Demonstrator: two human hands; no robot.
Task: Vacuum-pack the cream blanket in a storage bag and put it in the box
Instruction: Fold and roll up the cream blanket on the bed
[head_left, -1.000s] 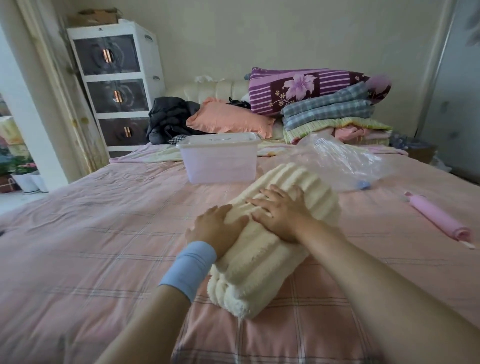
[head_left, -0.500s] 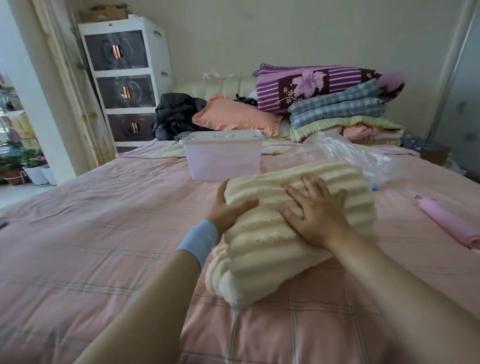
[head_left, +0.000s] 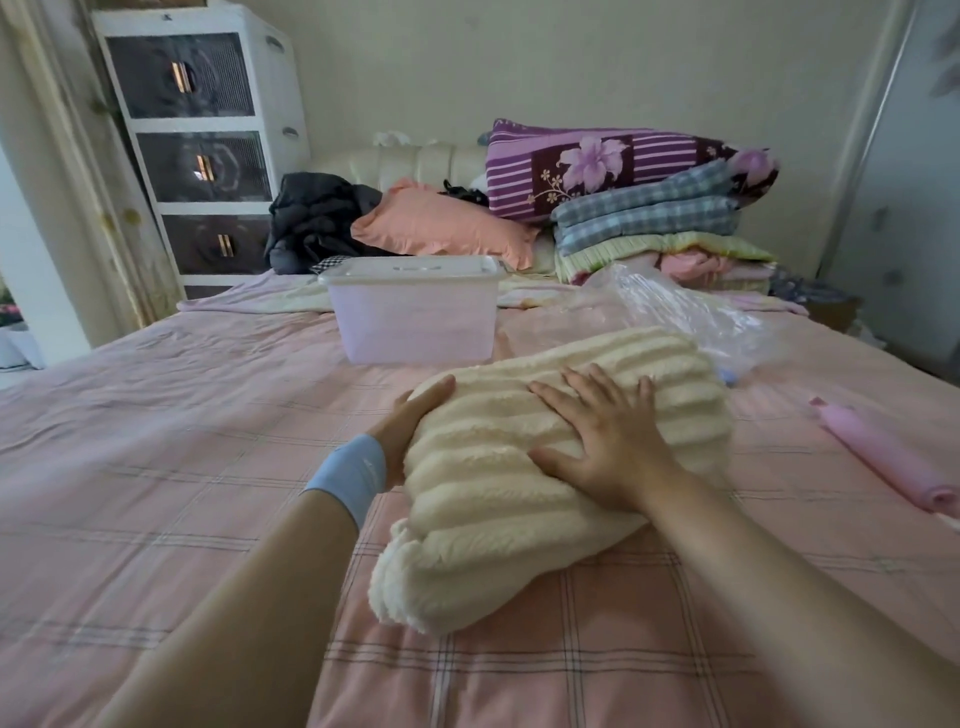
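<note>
Spread flat, the right hand (head_left: 602, 441) presses palm-down on top of the cream blanket (head_left: 488, 525), fingers straight and fanned. The left hand (head_left: 410, 423), above a pale blue wristband (head_left: 349, 475), lies against the bundle's left flank with one digit stretched along the edge; whether the others curl under the fold I cannot tell. One blanket is here, folded into a thick ribbed bundle resting on the pink checked bed (head_left: 156, 441), its long axis running from near-left to far-right. That axis matters, I judge: the far-right end points at the single clear storage bag (head_left: 680, 306), crumpled just behind it and seemingly touching, so the right hand is the nearer one for reaching the bag's mouth. Off to the right, apart from the bundle, lies one pink roll (head_left: 883, 460). Beyond the blanket's far-left corner, a little apart, stands the one translucent box (head_left: 415, 325), lid on. Farther back, pillows and folded bedding (head_left: 644, 213) pile up, with a white drawer unit (head_left: 208, 130) by the wall.
</note>
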